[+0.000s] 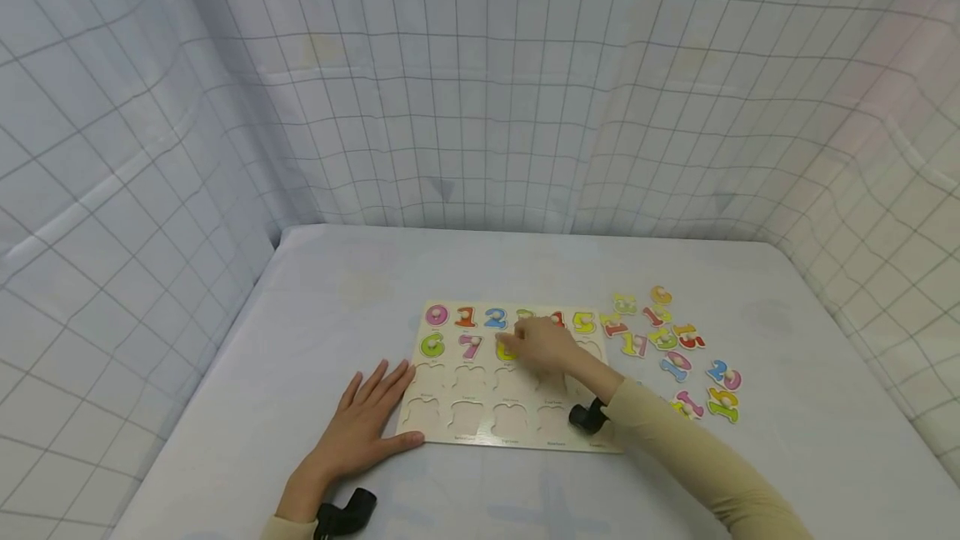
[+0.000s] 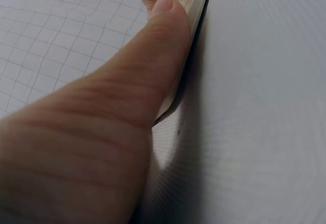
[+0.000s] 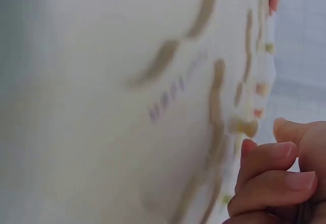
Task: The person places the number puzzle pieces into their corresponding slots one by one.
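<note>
A cream number puzzle board [image 1: 442, 440] lies flat on the table, with knobbed number pieces in its upper rows and outlined recesses in its lower ones. My right hand [image 1: 546, 346] is over the second row, right by a yellow 8 piece [image 1: 503, 352]. In the right wrist view, its fingers [image 3: 270, 188] are bent and the thumb stands apart from them, beside a small knob [image 3: 248, 128], with nothing pinched between. My left hand [image 1: 360, 432] lies spread at the board's left side, fingertips at the edge and thumb on the near corner. Part of the 3 and 4 is hidden behind my right hand.
Several loose number pieces lie scattered right of the board, among them a red 15 [image 1: 688, 336], a 20 [image 1: 724, 374] and a 17 [image 1: 633, 345]. My right forearm [image 1: 682, 448] covers some. Grid-patterned curtains [image 1: 495, 107] surround the white-covered table [image 1: 352, 273].
</note>
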`<move>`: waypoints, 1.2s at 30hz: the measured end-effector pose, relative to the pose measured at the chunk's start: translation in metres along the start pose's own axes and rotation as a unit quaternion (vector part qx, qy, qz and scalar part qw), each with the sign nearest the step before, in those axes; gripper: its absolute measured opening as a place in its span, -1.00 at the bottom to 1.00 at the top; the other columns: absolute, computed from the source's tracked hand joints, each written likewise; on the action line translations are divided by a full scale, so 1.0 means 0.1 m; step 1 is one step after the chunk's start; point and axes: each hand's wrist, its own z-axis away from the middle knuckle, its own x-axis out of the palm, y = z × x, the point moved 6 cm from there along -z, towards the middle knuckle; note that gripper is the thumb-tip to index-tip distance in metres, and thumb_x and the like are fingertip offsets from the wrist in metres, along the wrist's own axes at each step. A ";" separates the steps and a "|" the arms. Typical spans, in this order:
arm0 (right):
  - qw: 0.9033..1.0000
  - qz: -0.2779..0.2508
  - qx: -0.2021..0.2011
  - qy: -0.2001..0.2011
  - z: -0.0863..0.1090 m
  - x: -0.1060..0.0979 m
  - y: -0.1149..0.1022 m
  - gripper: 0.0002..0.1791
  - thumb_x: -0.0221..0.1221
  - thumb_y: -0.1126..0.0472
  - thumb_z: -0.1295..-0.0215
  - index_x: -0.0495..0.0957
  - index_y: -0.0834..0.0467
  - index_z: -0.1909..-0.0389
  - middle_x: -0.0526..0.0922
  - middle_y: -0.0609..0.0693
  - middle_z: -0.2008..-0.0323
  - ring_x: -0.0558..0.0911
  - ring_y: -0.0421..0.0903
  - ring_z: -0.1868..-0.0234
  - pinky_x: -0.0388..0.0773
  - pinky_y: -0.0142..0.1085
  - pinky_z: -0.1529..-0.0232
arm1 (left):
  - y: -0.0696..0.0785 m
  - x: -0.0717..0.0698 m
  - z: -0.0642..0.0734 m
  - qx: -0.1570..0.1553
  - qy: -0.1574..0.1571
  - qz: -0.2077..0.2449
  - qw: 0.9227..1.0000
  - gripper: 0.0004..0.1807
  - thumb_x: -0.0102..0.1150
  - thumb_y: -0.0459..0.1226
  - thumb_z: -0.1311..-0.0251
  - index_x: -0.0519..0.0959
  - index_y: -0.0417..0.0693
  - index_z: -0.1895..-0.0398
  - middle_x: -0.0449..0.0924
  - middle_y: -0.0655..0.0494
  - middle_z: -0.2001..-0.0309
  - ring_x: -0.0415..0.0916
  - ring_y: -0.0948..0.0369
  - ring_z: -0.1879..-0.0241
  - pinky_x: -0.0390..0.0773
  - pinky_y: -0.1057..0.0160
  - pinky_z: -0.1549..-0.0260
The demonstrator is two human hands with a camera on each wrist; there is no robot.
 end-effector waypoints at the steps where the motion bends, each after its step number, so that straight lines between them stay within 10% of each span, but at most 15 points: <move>1: 1.000 -0.006 0.002 0.003 0.00 -0.06 0.03 -0.52 0.02 -0.20 -0.36 0.54 0.10 0.53 0.45 -0.07 0.60 0.34 -0.15 0.61 0.24 -0.33 0.56 | 0.00 0.00 0.00 -0.001 -0.001 0.001 1.000 0.03 0.08 0.36 -0.02 0.15 -0.04 -0.45 0.06 0.09 -0.45 -0.15 0.00 -0.44 -0.27 -0.11 -0.32; 13: 0.978 -0.128 0.146 0.077 0.04 -1.07 1.38 -0.13 -0.39 -0.29 -0.44 0.49 0.45 0.00 0.61 0.13 0.45 0.46 -0.13 0.60 0.45 -0.28 0.50 | -0.03 0.00 0.02 -0.006 -0.004 0.001 1.000 0.04 0.09 0.36 -0.01 0.13 -0.01 -0.46 0.04 0.12 -0.46 -0.18 0.02 -0.44 -0.30 -0.08 -0.33; 18: 0.964 -0.150 0.207 0.077 0.19 -1.24 1.88 -0.14 -0.41 -0.25 -0.46 0.54 0.47 0.23 0.57 0.09 0.52 0.39 -0.16 0.66 0.39 -0.31 0.50 | -0.01 0.00 0.02 -0.002 -0.004 0.010 1.000 0.04 0.10 0.36 -0.01 0.14 -0.03 -0.46 0.05 0.10 -0.45 -0.17 0.01 -0.44 -0.30 -0.09 -0.32; 29: 0.947 -0.181 0.248 0.091 0.30 -1.26 2.10 -0.34 -0.29 -0.14 -0.47 0.46 0.42 0.21 0.59 -0.02 0.62 0.59 -0.15 0.59 0.48 -0.33 0.48 | -0.04 0.03 0.01 -0.006 -0.002 0.006 1.000 0.05 0.09 0.37 0.00 0.13 -0.01 -0.47 0.04 0.11 -0.46 -0.18 0.02 -0.44 -0.31 -0.08 -0.33; 36: 0.946 -0.089 0.287 0.118 0.30 -1.27 2.11 -0.42 -0.20 -0.14 -0.44 0.46 0.30 0.42 0.53 0.02 0.63 0.49 -0.01 0.48 0.41 -0.19 0.38 | -0.04 0.03 0.01 -0.011 -0.014 0.010 1.000 0.05 0.09 0.37 0.00 0.11 0.00 -0.47 0.02 0.12 -0.46 -0.20 0.04 -0.45 -0.33 -0.07 -0.33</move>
